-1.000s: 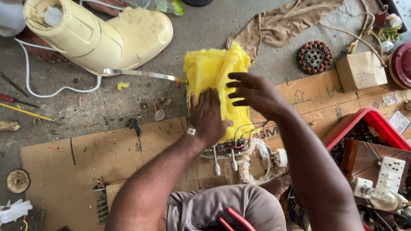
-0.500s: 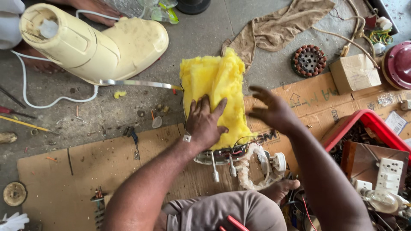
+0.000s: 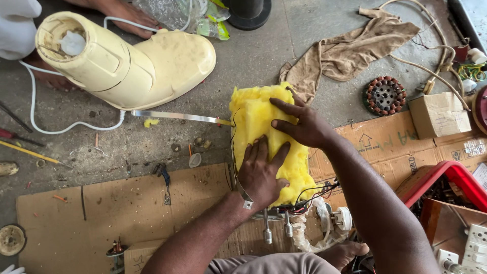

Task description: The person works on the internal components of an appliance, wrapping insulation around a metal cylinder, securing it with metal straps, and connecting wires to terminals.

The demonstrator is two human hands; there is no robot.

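A thick pad of yellow fibrous insulation [image 3: 256, 114] lies over a metal appliance part with wires and two metal pins [image 3: 276, 231] at its near end. My left hand [image 3: 261, 175] presses flat on the near half of the pad. My right hand [image 3: 299, 124] lies on its right side, fingers spread and pointing left. Neither hand grips anything. A thin metal strip [image 3: 175, 116] runs left from the pad toward a cream plastic appliance housing [image 3: 127, 63] lying on its side.
Flattened cardboard [image 3: 91, 223] covers the concrete floor near me. A brown rag [image 3: 350, 48], a copper-wound motor stator [image 3: 384, 95], a small cardboard box [image 3: 440, 115] and a red crate [image 3: 456, 175] sit to the right. Screwdrivers [image 3: 20, 144] lie at left. Another person's feet [image 3: 124, 15] rest at top.
My right hand has come back onto the yellow pad from the right. My left hand has shifted slightly toward me on the pad. The view has tilted a little.
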